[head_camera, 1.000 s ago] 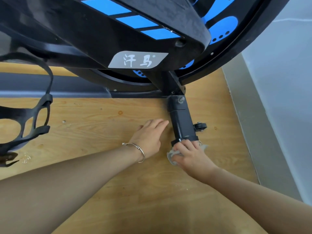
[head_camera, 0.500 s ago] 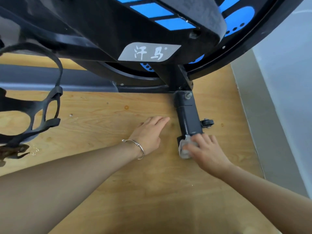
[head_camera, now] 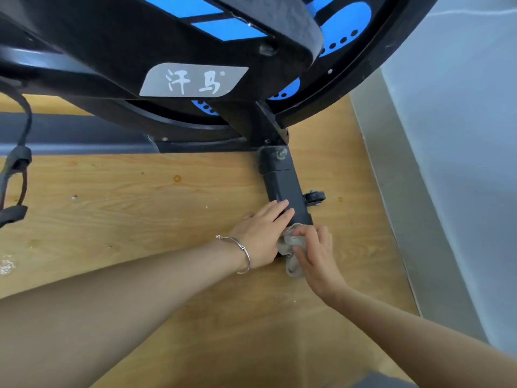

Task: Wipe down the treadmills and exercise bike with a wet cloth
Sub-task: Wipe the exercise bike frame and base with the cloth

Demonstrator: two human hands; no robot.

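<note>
- Where the exercise bike (head_camera: 195, 37) comes down to the floor (head_camera: 126, 219), its black stabiliser bar (head_camera: 284, 186) runs toward the camera and lies on the wood-grain boards.
- Cloth (head_camera: 291, 247): grey, crumpled, at the near end of the stabiliser bar and touching it; its lower part trails onto the floor.
- Right hand (head_camera: 317, 256): grip clamped on the cloth, fingers curled over it; forearm enters from the lower right.
- Left hand (head_camera: 258, 233): grip apart, fingers straight and close together, tips lying on the left face of the stabiliser bar just beyond the cloth; palm side just beside the cloth.
- Bracelet (head_camera: 244, 253): thin silver band on the left wrist.
- Transport wheel (head_camera: 315, 196): small, black, on the right side of the stabiliser bar, beyond both hands.
- Bolt (head_camera: 281, 153): at the far end of the bar, below the upright frame post.
- Label plate (head_camera: 193, 81): grey, two white characters, on the black frame.
- Blue panels (head_camera: 345, 22): on the round housing, with rows of dark holes.
- Pedal strap (head_camera: 15, 166): black, at the left edge, well apart from the hands.
- Grey rail (head_camera: 70, 133): along the floor behind the bike, left side.
- Skirting (head_camera: 397, 205) and wall (head_camera: 461, 121): grey, along the right.
</note>
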